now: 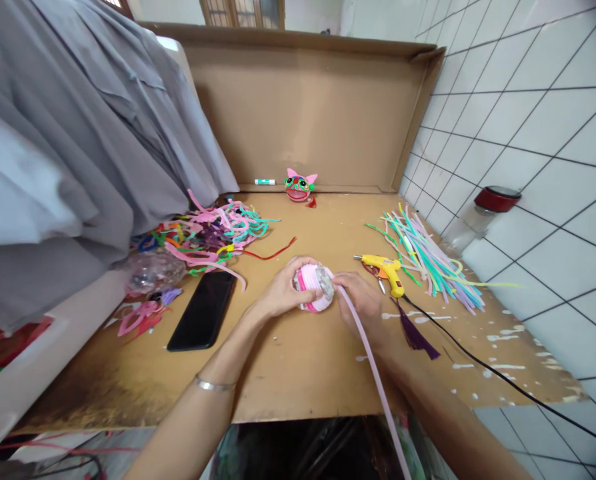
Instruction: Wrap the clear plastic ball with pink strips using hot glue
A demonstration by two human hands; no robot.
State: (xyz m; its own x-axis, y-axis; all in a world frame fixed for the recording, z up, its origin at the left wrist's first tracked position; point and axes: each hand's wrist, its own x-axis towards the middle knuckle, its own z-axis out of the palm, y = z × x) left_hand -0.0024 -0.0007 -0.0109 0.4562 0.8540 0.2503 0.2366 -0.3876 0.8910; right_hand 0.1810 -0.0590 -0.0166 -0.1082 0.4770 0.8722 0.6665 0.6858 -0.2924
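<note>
My left hand (291,288) is closed around a small round ball (314,283) wrapped with pale and bright pink bands, its right side greyish and patterned. Against the ball's right side, my right hand (359,300) pinches a light pink pipe cleaner (365,340). One end of that pipe cleaner meets the ball. The rest runs down past my right wrist and over the table's front edge. My right fingertips are partly hidden behind the strand.
Right of my hands lie a yellow glue gun (385,272) with a black cord, a purple tassel (415,333) and loose pipe cleaners (423,253). A black phone (203,310) and a tangled pipe-cleaner pile (223,227) are left. A cat-faced ornament (299,187) stands at the back by cardboard (303,107).
</note>
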